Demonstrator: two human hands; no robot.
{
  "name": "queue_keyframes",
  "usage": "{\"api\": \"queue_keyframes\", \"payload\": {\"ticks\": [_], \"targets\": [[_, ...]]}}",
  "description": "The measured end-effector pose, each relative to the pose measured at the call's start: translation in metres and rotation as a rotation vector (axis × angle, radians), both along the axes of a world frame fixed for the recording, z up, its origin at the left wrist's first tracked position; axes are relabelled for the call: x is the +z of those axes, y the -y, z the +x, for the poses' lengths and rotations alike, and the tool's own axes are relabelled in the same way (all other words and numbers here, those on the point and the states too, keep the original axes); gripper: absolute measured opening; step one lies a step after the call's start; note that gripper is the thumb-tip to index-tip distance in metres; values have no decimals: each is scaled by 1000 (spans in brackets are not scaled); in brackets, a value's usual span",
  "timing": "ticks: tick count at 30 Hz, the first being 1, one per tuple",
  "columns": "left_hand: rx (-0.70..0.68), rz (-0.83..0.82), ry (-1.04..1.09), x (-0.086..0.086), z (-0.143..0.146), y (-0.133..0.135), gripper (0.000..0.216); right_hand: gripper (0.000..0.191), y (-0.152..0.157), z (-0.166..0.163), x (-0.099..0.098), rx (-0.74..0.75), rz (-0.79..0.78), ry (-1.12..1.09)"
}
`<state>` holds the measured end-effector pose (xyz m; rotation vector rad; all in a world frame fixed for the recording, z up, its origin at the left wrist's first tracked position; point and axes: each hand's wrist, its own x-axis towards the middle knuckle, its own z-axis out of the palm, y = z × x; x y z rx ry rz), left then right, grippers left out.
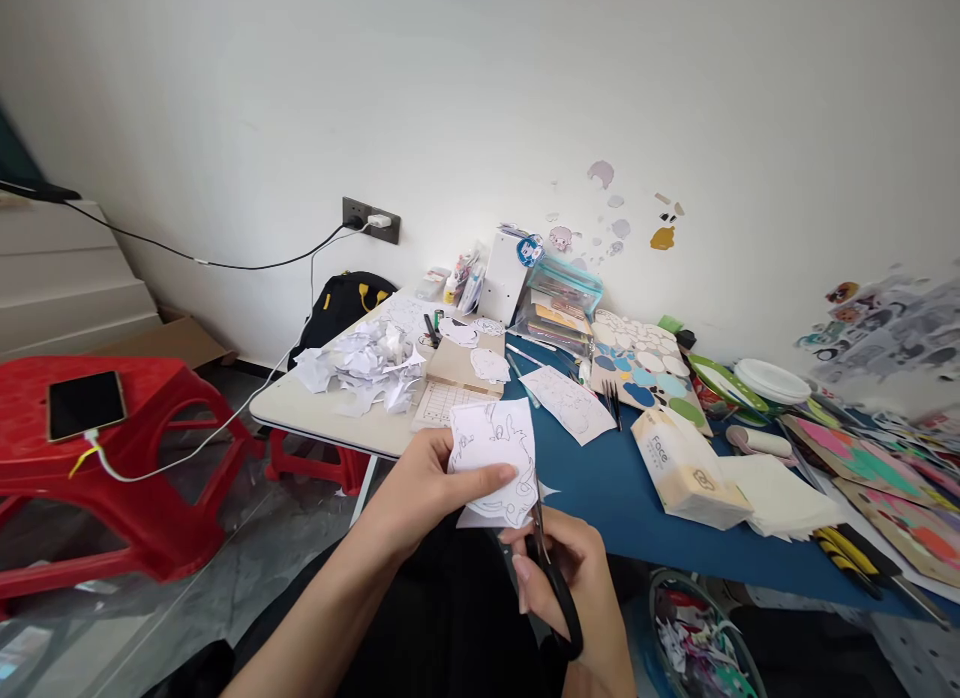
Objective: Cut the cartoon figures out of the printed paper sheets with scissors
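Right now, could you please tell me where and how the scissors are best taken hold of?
I would take the scissors' black handle from the near right side: it slants back towards the wearer, and the right hand holds it there. The blades point away along the right edge of the drawn-on paper, so that end is better avoided.

Single head-worn view; forward and down, tabletop near, wall beyond

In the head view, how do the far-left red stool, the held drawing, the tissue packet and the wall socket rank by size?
1. Far-left red stool
2. Held drawing and tissue packet: too alike to rank; the drawing is nearer the camera
3. Wall socket
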<state>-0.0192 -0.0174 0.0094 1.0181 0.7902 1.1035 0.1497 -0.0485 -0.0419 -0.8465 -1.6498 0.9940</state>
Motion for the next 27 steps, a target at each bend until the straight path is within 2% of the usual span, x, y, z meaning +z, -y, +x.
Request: {"api": "queue_keyframes", "payload": {"ticks": [4, 9, 21, 27], "targets": [[7, 19, 15, 1, 7, 7, 11, 5, 0, 0, 1, 63, -18, -94], [-1, 41, 4, 7, 10, 14, 10, 6, 0, 3, 3, 105, -60, -106], [137, -5, -27, 13, 14, 20, 9, 15, 4, 6, 7, 2, -28, 63], [92, 15, -15, 5, 14, 13, 11, 11, 0, 10, 3, -19, -26, 117]]}}
